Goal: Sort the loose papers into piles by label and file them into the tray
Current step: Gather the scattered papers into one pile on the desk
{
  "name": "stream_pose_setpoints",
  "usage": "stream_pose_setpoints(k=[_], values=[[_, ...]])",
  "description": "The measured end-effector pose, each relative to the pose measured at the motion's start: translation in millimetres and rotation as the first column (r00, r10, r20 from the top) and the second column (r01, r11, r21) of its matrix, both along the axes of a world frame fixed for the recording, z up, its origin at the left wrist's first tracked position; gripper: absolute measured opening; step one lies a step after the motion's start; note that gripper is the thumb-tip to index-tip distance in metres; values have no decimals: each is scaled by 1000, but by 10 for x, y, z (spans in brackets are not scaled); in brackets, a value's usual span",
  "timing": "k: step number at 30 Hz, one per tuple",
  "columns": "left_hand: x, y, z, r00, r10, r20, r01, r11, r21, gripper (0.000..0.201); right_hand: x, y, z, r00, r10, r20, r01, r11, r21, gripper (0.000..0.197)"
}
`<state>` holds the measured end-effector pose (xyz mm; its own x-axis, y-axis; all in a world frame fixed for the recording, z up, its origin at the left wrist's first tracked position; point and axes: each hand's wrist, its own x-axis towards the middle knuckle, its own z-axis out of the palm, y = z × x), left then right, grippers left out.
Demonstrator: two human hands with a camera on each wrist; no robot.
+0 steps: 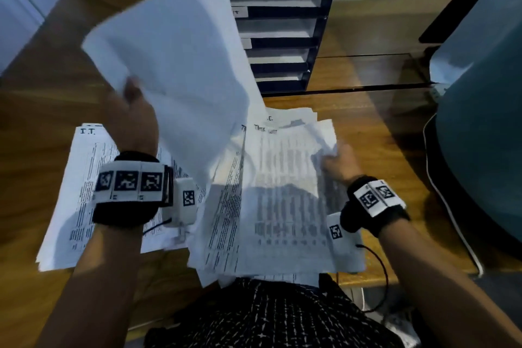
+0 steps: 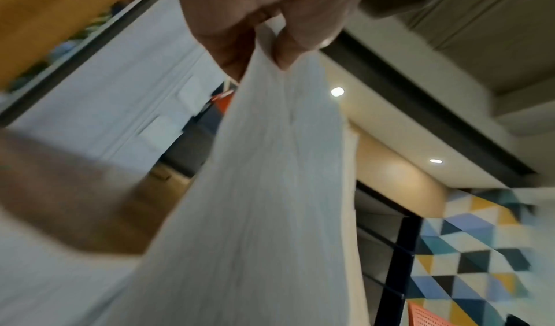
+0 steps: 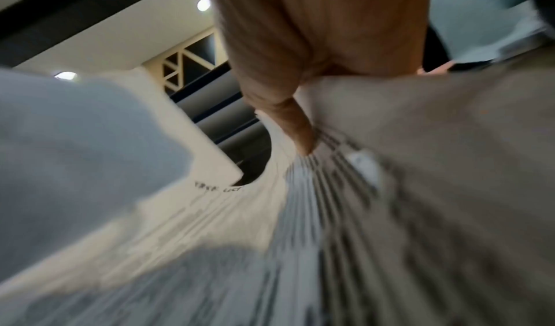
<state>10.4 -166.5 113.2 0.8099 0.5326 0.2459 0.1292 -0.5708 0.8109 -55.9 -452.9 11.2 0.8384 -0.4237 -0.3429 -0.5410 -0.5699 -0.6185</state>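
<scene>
Two hands: left [image 1: 135, 118] pinches lifted sheets [image 1: 180, 65], right [image 1: 337, 162] grips stack [image 1: 279, 192].

A stack of papers marked "I.T." [image 1: 82, 178] lies on the tabletop [image 1: 34, 127] at the left, and a larger loose pile [image 1: 276, 195] lies just right of it, overhanging the near edge above the person's lap. The tray [image 1: 282, 37] stands at the back of the tabletop, behind the loose pile. A lifted sheet [image 1: 175, 65] is raised above both piles, in front of the tray, held at its left edge by the left hand [image 1: 135, 118], while the right hand [image 1: 339, 161] rests on the right edge of the loose pile.
</scene>
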Motion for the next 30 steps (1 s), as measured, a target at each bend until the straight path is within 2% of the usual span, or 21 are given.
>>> stream_pose_setpoints(k=[2,4,6,8,9,11,13,14,15,17,18,19,20,21,22,24,25,26,28,30], values=[[-20,-104,166,991,-75,108,73,997,21,41,-5,241,51,995,24,95,-28,999,42,69],[-39,-269,243,973,-191,133,195,980,-22,37,-24,488,267,948,197,251,-229,968,107,94],[-60,-451,213,922,-365,134,385,901,-199,34,-53,738,531,863,372,341,-450,873,186,104],[-158,-626,222,853,-509,113,514,785,-346,29,-40,927,705,800,456,391,-550,817,173,106],[-212,-689,233,823,-559,105,554,747,-368,24,-14,991,749,785,459,417,-551,824,131,102],[-286,-757,241,760,-642,99,619,669,-412,15,48,1043,787,790,356,499,-449,890,78,72],[-326,-749,286,618,-778,116,716,495,-493,19,101,974,821,781,129,611,-267,954,139,35],[-317,-714,290,544,-830,126,755,418,-506,25,112,893,855,764,12,645,-181,963,197,22],[-280,-659,249,505,-854,127,777,386,-497,34,119,783,874,741,-118,661,-94,956,277,16],[-184,-548,39,552,-831,64,742,455,-492,47,100,499,856,678,-391,623,88,884,458,20],[-146,-512,-101,611,-792,-11,690,538,-485,52,70,348,803,668,-468,579,157,849,505,16],[-102,-470,-270,674,-728,-124,613,645,-457,56,24,196,723,682,-500,534,203,831,518,9],[-63,-423,-461,708,-658,-254,538,737,-410,53,-31,75,626,706,-508,493,237,826,511,9],[-54,-379,-632,705,-591,-391,480,804,-351,46,-98,-32,516,737,-503,452,262,828,495,11],[-65,-344,-805,668,-529,-524,438,848,-298,45,-175,-118,415,773,-493,400,294,836,464,10],[-127,-302,-1070,546,-393,-740,383,903,-197,64,-307,-272,180,848,-459,264,362,867,344,12],[-163,-301,-1145,494,-336,-802,370,916,-156,74,-379,-325,61,882,-438,171,382,880,282,14],[-186,-314,-1206,475,-299,-827,359,924,-128,83,-439,-362,-50,909,-412,69,388,894,224,14],[-229,-395,-1213,493,-334,-803,303,931,-202,93,-516,-365,-179,925,-376,-49,379,909,173,15],[-262,-505,-1214,572,-438,-694,240,898,-369,88,-486,-250,-198,926,-376,-31,373,901,222,23]])
